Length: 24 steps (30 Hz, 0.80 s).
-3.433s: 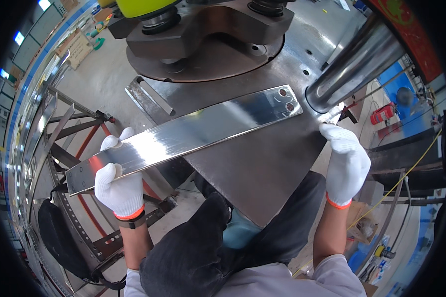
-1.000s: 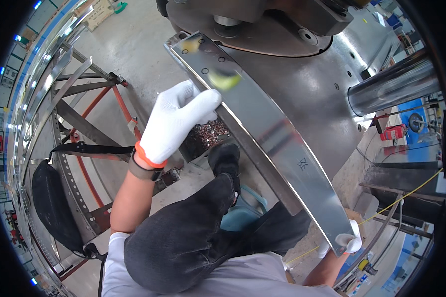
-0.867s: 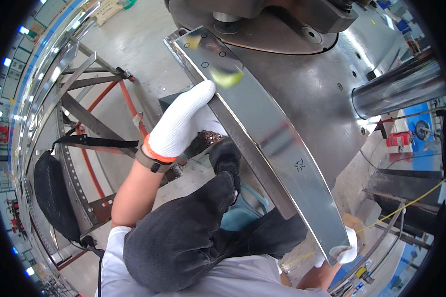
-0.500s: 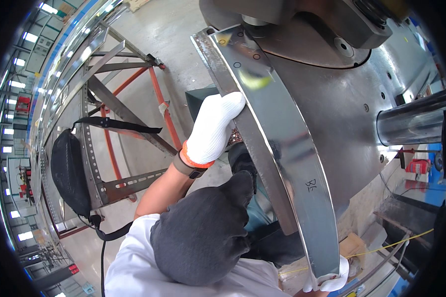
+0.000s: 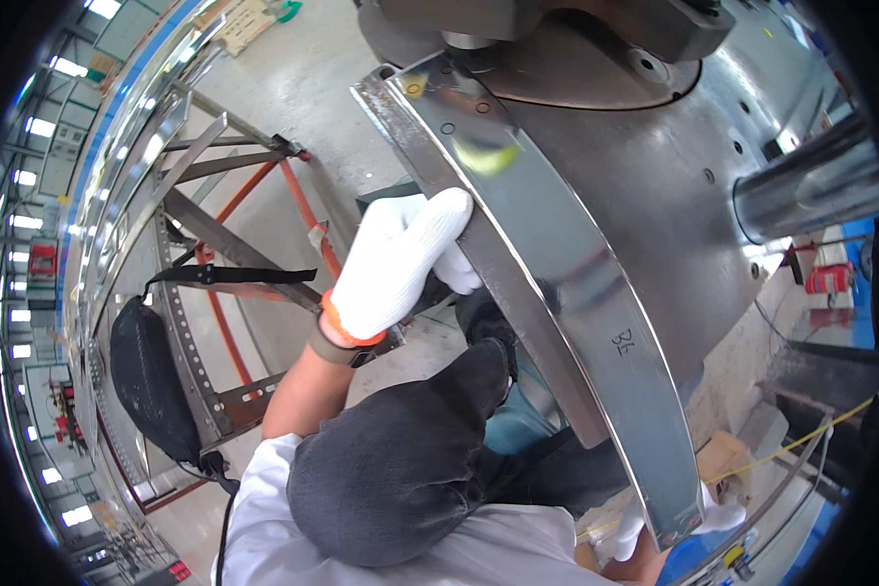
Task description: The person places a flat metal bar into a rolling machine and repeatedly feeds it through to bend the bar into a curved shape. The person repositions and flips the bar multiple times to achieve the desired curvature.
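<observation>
A long, curved, shiny metal strip (image 5: 596, 283) lies over a flat machine table, its far end under the machine's head. Along its left side runs a dull steel bar (image 5: 527, 322). My left hand (image 5: 391, 259), in a white glove with an orange cuff, is closed at the bar's left edge. Its thumb lies over the bar and its curled fingers show below, partly hidden. My right hand (image 5: 723, 513), also gloved, grips the strip's near end from beneath, with the thumb on one side and fingers on the other.
The machine head (image 5: 547, 29) overhangs the far end, and a thick steel column (image 5: 811, 186) stands right. On the left are a metal rack (image 5: 234, 186) with orange legs and a black bag (image 5: 151, 381). A black cap (image 5: 391, 459) covers the lower middle. A yellow cable (image 5: 801, 439) runs at right.
The whole view has shifted a little. The strip's near end and my right hand sit farther right. More of my left hand's fingers show below the thumb, which has drawn back slightly from the strip.
</observation>
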{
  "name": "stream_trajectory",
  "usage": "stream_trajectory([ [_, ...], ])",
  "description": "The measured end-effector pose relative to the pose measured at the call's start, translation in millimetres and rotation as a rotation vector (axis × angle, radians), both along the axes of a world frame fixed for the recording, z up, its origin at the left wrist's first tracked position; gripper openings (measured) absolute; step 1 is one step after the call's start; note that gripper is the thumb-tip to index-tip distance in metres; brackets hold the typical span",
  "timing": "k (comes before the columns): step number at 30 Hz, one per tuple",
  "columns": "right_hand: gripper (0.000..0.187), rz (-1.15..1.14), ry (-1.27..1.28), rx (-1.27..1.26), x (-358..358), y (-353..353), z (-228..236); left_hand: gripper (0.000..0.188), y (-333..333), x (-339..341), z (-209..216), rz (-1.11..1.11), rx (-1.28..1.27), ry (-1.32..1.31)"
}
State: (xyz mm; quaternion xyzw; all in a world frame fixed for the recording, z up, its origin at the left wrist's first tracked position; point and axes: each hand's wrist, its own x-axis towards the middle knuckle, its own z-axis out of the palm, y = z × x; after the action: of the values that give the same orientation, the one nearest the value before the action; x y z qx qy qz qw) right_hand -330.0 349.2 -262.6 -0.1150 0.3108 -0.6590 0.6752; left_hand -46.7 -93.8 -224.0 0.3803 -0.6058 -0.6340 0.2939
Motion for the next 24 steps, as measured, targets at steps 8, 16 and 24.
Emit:
stream_trajectory([
  [8,0.102,0.068,-0.281,-0.242,23.2,-24.9,15.5,0.025,4.7,9.8,34.2,0.158,-1.254,-0.252],
  [16,0.119,0.050,-0.449,-0.163,26.0,-39.2,23.2,0.042,13.1,-18.8,46.5,-0.119,-1.306,-0.319],
  [24,0.131,-0.200,-0.067,-0.233,-6.8,-51.8,25.6,0.040,12.3,-47.2,54.0,-0.296,-1.405,-0.495],
])
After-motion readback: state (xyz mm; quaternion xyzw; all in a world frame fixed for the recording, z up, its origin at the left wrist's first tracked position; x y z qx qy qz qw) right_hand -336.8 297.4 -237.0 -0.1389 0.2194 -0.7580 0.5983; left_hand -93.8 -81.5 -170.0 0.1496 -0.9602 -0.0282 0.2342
